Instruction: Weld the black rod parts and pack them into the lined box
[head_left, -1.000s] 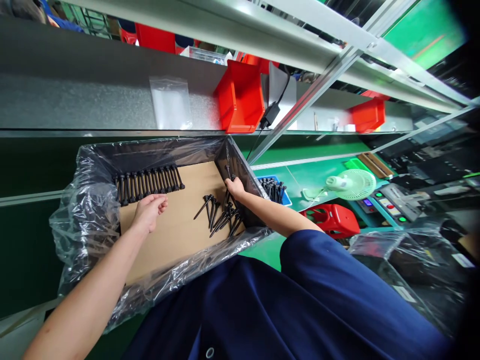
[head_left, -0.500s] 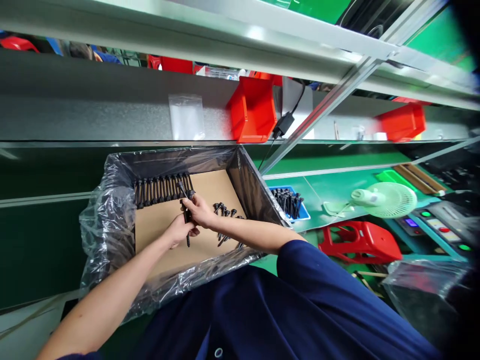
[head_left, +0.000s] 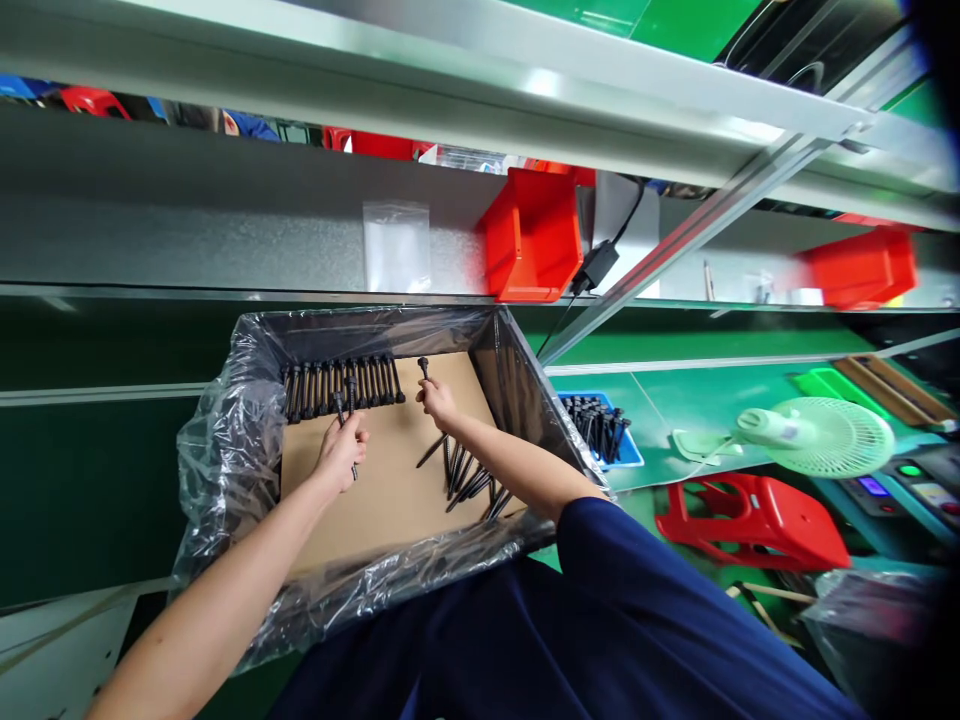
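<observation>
A box [head_left: 517, 370] lined with clear plastic stands before me, with brown cardboard [head_left: 382, 480] on its bottom. Along its back left lies a tidy row of black bolt-like rods [head_left: 345, 385] with thick heads. My left hand [head_left: 343, 447] is closed around a few such rods [head_left: 340, 405], just in front of the row. Between the fingers of my right hand [head_left: 437, 400], one black bolt-like rod [head_left: 424, 367] points up, to the right of the row. Loose rods [head_left: 469, 480] lie in a scattered pile under my right forearm, partly hidden by it.
Right of the box, a blue tray [head_left: 628, 458] holds more black rods. Beyond it are a pale green fan [head_left: 825, 437] and a red stool [head_left: 757, 520]. On the shelf behind stand a red bin [head_left: 532, 240], a clear bag [head_left: 397, 248] and a black cable adapter [head_left: 598, 265].
My hands were together over the cardboard and are now apart. The right one has moved right with a single rod; the left has gone left with the others. The view has shifted a little.
</observation>
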